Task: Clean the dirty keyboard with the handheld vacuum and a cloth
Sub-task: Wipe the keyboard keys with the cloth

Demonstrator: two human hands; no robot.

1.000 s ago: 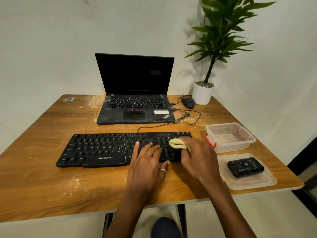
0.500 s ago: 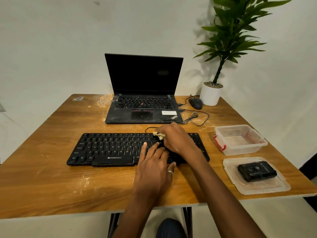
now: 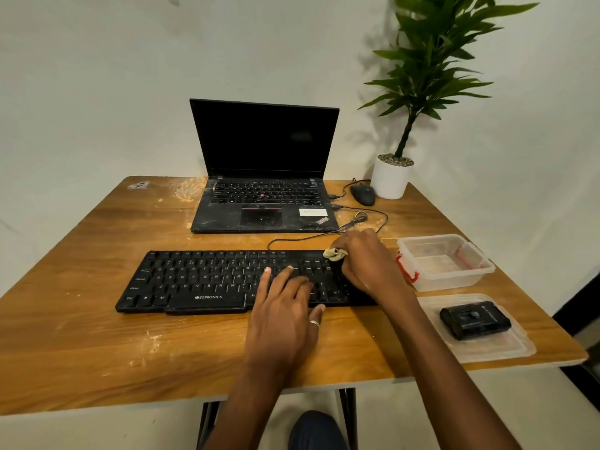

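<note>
A black full-size keyboard [image 3: 227,280] with a thin black cable is seen lying across the middle of a worn wooden table [image 3: 97,336], where it is being wiped with a small crumpled cream-coloured cloth [image 3: 334,253]. The cloth is pinched in the closed fingers of the right hand [image 3: 367,264] and is pressed against the upper right part of the keyboard, near its back edge. The left hand [image 3: 285,306] is laid flat and spread across the keys right of centre, holding nothing, apparently to steady the board. A small black boxy device [image 3: 474,319], possibly the handheld vacuum, is seen set aside on a clear plastic lid [image 3: 506,349] at the right edge of the table, just in front of an empty clear plastic tub [image 3: 444,261] with red clips. The vacuuming stage is judged to be finished or not under way, and the cloth stage is judged to be in progress. The left half of the keyboard is not being touched, and whether it has been wiped cannot be told; pale dust is seen on the table around it.
</note>
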